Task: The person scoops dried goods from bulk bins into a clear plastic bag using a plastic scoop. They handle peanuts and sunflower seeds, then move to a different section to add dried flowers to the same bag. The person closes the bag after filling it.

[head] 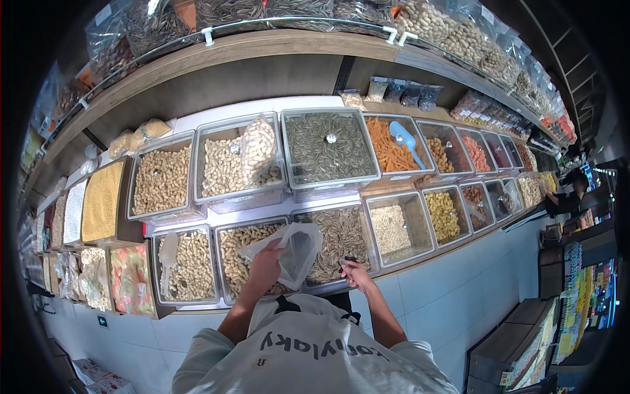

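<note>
My left hand [266, 266] grips the rim of a translucent plastic bag [301, 251], which hangs with its mouth spread between a bin of peanuts [234, 248] and a bin of striped sunflower seeds [344, 231]. Over the near right part of the sunflower seed bin, my right hand [355, 274] has its fingers closed on a small black object [348, 259]; its kind is too small to tell. A lidded bin of dark green-grey seeds [327, 147] stands behind, beside a bin with a clear bag of peanuts [258, 145] on its lid.
A white scoop [169, 256] lies on the left peanut bin. A blue scoop [406, 140] rests over orange strips. Bins of oats [391, 229] and yellow raisins [443, 214] run to the right. A shelf [295, 42] with bagged seeds overhangs the back. Another person [568, 194] stands far right.
</note>
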`<state>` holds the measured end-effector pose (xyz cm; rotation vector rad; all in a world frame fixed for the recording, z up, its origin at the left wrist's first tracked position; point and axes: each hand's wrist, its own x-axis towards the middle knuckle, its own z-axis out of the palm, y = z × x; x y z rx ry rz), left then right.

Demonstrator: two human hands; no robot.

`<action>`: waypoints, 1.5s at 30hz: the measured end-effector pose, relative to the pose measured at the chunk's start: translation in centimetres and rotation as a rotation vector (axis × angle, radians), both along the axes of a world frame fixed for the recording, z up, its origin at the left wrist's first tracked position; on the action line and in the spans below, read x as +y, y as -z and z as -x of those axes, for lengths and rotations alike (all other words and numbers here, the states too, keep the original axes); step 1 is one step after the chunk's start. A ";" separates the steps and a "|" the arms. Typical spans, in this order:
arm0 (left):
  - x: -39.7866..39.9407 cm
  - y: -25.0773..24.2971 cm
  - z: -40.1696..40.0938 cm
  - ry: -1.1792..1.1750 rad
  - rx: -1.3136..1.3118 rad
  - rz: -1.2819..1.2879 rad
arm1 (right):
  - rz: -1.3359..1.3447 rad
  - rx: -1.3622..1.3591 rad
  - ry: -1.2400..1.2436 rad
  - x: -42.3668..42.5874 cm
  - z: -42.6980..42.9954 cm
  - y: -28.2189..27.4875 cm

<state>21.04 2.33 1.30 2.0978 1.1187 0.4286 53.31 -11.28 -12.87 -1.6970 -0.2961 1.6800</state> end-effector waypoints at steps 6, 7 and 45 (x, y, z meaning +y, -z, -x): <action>0.1 -1.8 -0.7 -0.086 -0.006 -0.035 | -0.084 0.209 0.003 -1.2 -1.6 -1.2; 0.0 -2.0 -0.9 -0.112 -0.024 -0.023 | -0.114 0.225 0.006 -1.7 -2.0 -1.0; -1.6 1.9 -4.2 -0.189 -0.170 0.055 | -0.322 -1.147 -0.900 2.4 8.8 -26.2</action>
